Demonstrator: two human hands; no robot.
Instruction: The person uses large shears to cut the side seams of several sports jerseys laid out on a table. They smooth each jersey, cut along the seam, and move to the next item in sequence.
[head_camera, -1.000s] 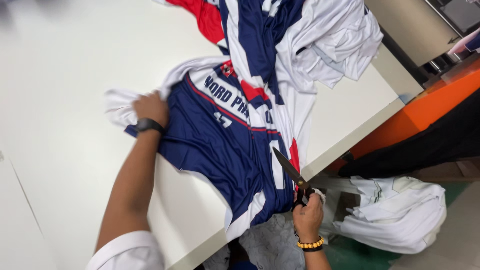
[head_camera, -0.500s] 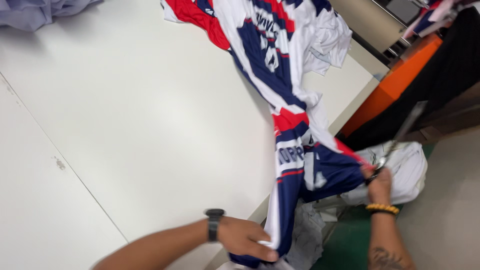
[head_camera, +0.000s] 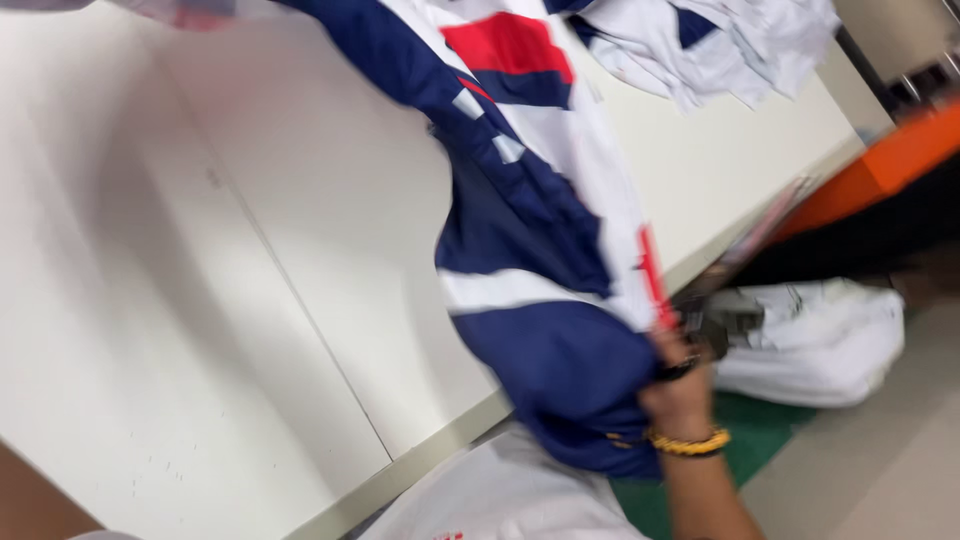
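A navy, white and red sports jersey (head_camera: 520, 210) hangs off the front edge of the white table (head_camera: 250, 280), bunched into a dark blue lump at its lower end. My right hand (head_camera: 680, 395), with a yellow bead bracelet on the wrist, is closed at that lump. It grips dark-handled scissors (head_camera: 735, 270), whose blade points up and to the right. The picture is blurred by motion. My left hand is out of sight; only a strip of arm (head_camera: 25, 500) shows in the bottom left corner.
More white and blue garments (head_camera: 720, 50) are piled at the table's far right. A white cloth bundle (head_camera: 815, 345) lies on the floor past the table edge, next to a green mat (head_camera: 775, 430). An orange surface (head_camera: 900, 150) stands at the right.
The jersey has been dragged further off the table toward me. My right hand with the scissors came in to its bunched end. My left hand has left the view.
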